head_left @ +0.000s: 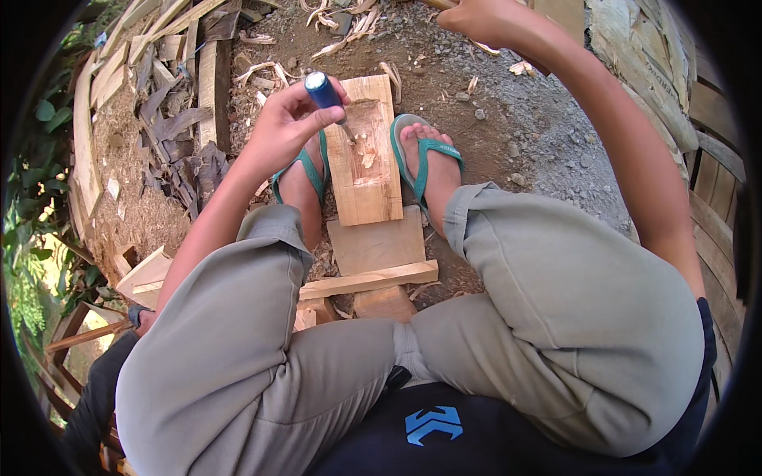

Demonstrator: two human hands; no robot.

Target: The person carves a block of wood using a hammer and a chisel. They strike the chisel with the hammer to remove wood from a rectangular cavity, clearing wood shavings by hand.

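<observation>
My left hand is closed around the blue handle of a chisel, which stands tilted with its blade down in the hollow of a wooden block. That hollow is a roughly rectangular recess with pale wood chips lying in it. The block rests between my feet, its near end on another piece of wood. Raised at the top edge of the view, well away from the block, my right hand grips a wooden handle. The far part of that tool is cut off by the picture's edge.
My feet in green flip-flops flank the block. Nearer me lie a flat wood piece and a wooden strip. Scrap boards and shavings cover the ground at left. A person's dark sleeve shows at lower left.
</observation>
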